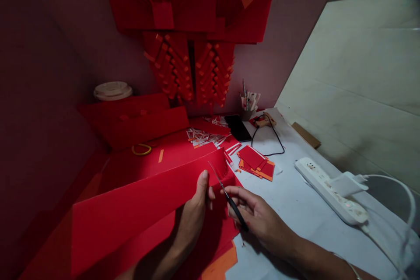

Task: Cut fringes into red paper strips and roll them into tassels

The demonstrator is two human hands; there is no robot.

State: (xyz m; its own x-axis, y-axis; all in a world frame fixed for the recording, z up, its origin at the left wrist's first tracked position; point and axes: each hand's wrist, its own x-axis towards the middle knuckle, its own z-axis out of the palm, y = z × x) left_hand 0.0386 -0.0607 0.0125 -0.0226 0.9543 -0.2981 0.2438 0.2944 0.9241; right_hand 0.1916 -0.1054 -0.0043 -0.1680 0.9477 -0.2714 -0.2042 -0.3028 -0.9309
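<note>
A large folded sheet of red card (pixel 131 201) stands across the front of the table, its far right end cut into a narrow fringe. My left hand (pixel 197 201) grips this card near the cut end, with the thumb up against its near face. In my right hand (pixel 256 214) is a pair of scissors (pixel 233 205) with black handles. Their slim blades point up and left, close to the fringed end; whether they touch the card I cannot tell. Orange card (pixel 221 262) lies beneath the red card at the front.
Red paper decorations (pixel 177 65) hang on the wall. Behind the card lie paper scraps (pixel 203 136), a phone (pixel 238 127) and a cup of pens (pixel 249 105). Red cut pieces (pixel 256 162) sit right of the fringe. A white power strip (pixel 328 192) with cables lies at right.
</note>
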